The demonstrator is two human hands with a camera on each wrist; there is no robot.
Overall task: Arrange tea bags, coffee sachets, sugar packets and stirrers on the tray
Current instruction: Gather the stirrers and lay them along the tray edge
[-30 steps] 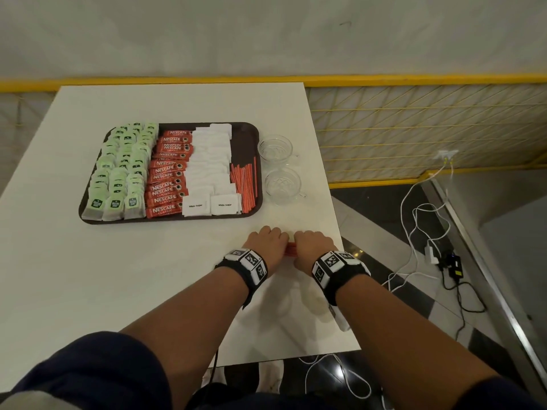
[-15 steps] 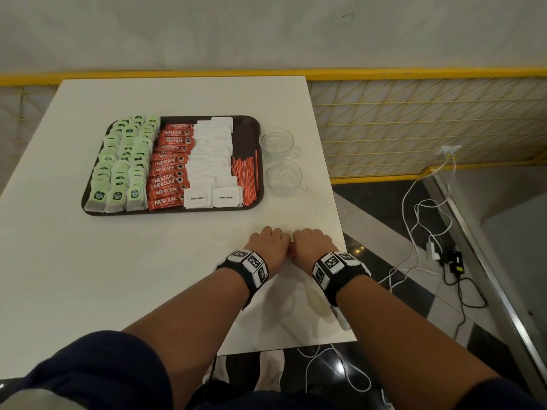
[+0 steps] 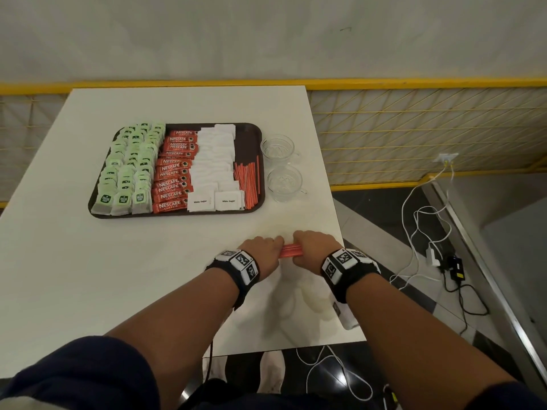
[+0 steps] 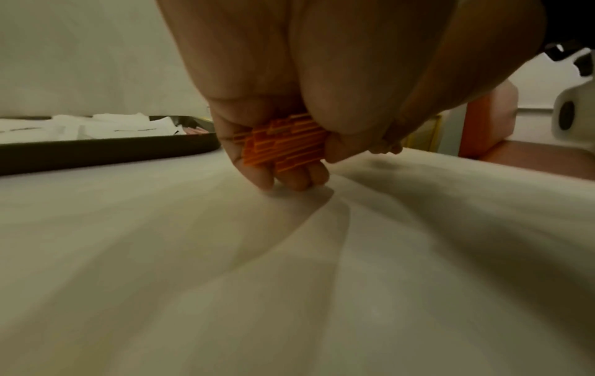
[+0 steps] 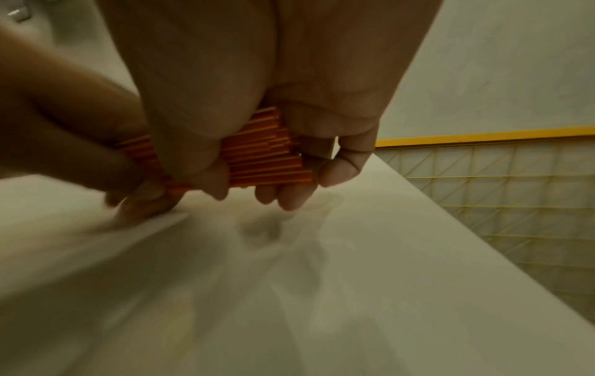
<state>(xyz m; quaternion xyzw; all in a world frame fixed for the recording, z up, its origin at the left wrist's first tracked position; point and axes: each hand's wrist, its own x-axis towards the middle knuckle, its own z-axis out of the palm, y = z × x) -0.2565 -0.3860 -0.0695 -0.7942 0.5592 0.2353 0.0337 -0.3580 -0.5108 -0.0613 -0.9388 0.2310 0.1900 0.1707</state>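
On the brown tray (image 3: 251,134) the red coffee sachets (image 3: 174,173) read "NESCAFE CLASSIC" and the two nearest white sugar packets (image 3: 213,173) read "White Sugar"; the green tea bags (image 3: 130,164) carry a dark badge too small to read. These fill the tray in columns from left to right, tea bags, sachets, sugar, with loose orange stirrers (image 3: 247,180) along the right side, their long axes running roughly front to back. Two clear glass cups (image 3: 281,164) stand on the white tabletop (image 3: 88,276) just right of the tray. Nearer the person, a bundle of orange stirrers (image 3: 291,250) lies horizontal, its long axis left to right, just above the tabletop. The left hand (image 3: 260,250) curls its grip round the bundle's left end and the right hand (image 3: 313,248) round the right end, fingertips (image 4: 267,178) touching the tabletop.
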